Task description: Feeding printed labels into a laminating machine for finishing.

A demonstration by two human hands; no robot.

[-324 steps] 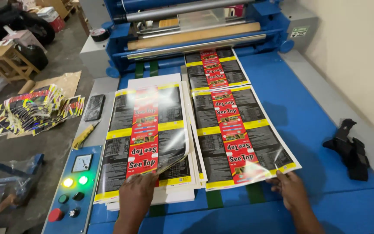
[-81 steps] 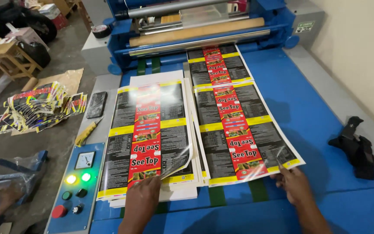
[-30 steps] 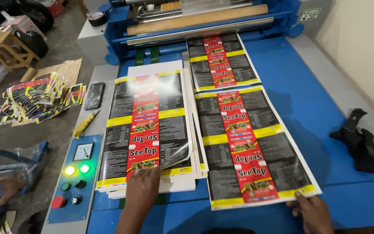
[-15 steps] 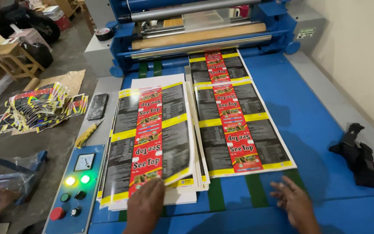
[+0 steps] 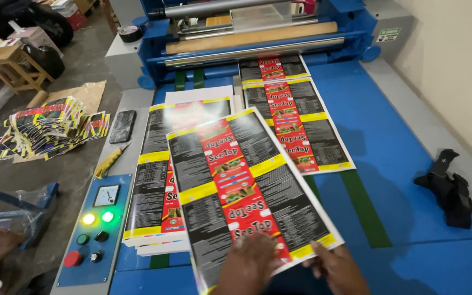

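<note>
A glossy printed sheet (image 5: 247, 191) (black, red and yellow panels) lies tilted across the stack of sheets (image 5: 157, 186) on the blue feed table (image 5: 389, 142); the left hand (image 5: 249, 267) presses flat on its near edge, the right hand (image 5: 337, 270) pinches its near corner, another sheet (image 5: 296, 117) lying toward the rollers (image 5: 252, 38)

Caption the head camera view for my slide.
Both hands, left hand and right hand, slide a printed sheet across the blue feed table.
</note>
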